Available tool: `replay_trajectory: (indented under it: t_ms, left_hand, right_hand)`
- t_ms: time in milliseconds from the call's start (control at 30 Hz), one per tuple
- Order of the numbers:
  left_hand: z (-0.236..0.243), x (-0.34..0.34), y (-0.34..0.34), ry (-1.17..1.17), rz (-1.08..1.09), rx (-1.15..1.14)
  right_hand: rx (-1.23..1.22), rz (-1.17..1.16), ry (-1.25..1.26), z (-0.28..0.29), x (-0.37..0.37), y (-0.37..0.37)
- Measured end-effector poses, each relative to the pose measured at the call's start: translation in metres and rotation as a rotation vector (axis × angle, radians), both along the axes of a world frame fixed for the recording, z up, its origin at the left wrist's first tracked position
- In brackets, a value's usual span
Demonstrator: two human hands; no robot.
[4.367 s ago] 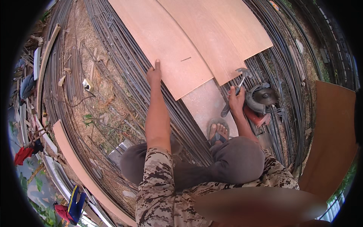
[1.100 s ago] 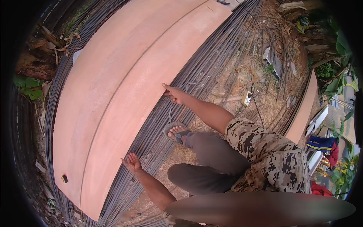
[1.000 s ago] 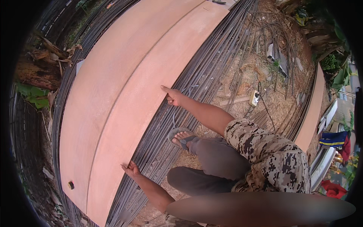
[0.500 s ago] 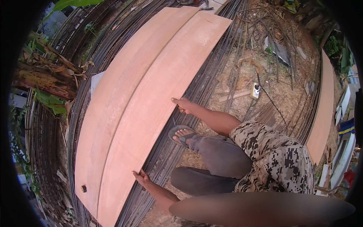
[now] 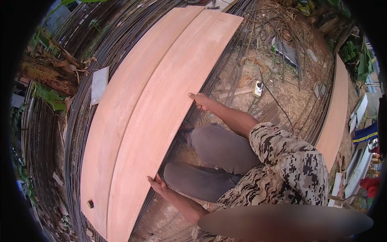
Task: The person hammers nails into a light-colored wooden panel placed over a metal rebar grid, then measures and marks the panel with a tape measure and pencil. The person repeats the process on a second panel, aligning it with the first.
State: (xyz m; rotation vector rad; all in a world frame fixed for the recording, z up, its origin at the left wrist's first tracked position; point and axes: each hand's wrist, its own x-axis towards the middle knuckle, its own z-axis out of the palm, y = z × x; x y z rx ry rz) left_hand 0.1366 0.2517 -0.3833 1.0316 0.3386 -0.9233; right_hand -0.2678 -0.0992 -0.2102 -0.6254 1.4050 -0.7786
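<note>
Two long pale plywood boards [image 5: 161, 86] lie overlapped on steel rods. My right hand [image 5: 200, 101] grips the nearer board's edge around its middle, thumb on top and fingers curled at the side. Farther down that edge, my left hand [image 5: 158, 184] holds the same board, fingers at the rim. A small dark round object [image 5: 90, 204], perhaps a tape measure, rests on the farther board. A hammer [image 5: 213, 7] is partly visible beyond the top ends. My bent knees are beside the near edge, and the foot is mostly hidden.
Bundles of rods [image 5: 70, 133] run along both sides. A white panel [image 5: 100, 84] and a rough trunk [image 5: 48, 76] are beyond the boards. A power strip [image 5: 258, 88] with a cable lies on the straw-covered ground. Another long board [image 5: 334, 117] and some clothing [image 5: 365, 137] are at right.
The boards and both hands have moved toward my body over the rods, uncovering more of the white panel. My knees have shifted, and the sandalled foot is now mostly hidden.
</note>
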Motion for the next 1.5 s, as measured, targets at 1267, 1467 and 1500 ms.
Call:
replay_trajectory:
  t_ms: [1267,1467,1500]
  left_hand:
    - [0.044,0.021,0.053,0.127,0.643,0.035]
    - [0.051,-0.028,0.056,0.156,0.668,0.003]
    - [0.049,-0.033,0.058,0.144,0.659,0.008]
  right_hand:
    - [-0.008,0.109,0.038,0.05,-0.117,0.099]
    - [-0.013,0.123,0.066,0.058,-0.11,0.092]
    - [-0.012,0.125,0.076,0.059,-0.109,0.091]
